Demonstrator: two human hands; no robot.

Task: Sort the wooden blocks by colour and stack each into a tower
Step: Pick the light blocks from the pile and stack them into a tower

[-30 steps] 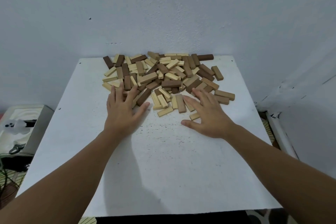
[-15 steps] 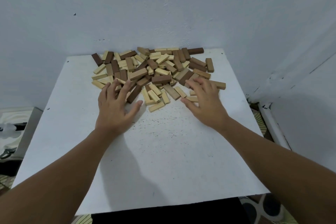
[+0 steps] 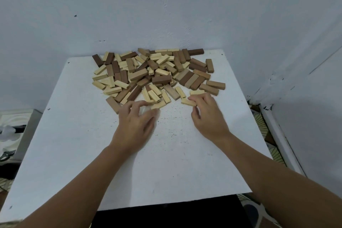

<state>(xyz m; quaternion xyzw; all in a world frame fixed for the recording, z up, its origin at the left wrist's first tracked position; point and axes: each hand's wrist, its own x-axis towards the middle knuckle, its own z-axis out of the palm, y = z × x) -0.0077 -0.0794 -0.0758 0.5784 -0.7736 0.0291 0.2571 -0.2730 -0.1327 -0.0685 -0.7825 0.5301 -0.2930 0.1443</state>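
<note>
Zero towers so far, honestly. From the head view, the whole pile of wooden blocks point(image 3: 157, 74) sits mixed on the far half of the white table point(image 3: 92, 153), against the wall: pale, mid-brown and dark all jumbled. My right hand point(image 3: 209, 116) pinches one pale block point(image 3: 187, 102) at the pile's near edge. My left hand point(image 3: 135, 126) is curled at the near edge too; can't tell if it holds anything. All sorting and stacking still left, I reckon.

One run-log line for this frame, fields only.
stage: sorting start | right hand: pinching pale block | left hand: at pile edge, grip unclear | towers: none
</note>
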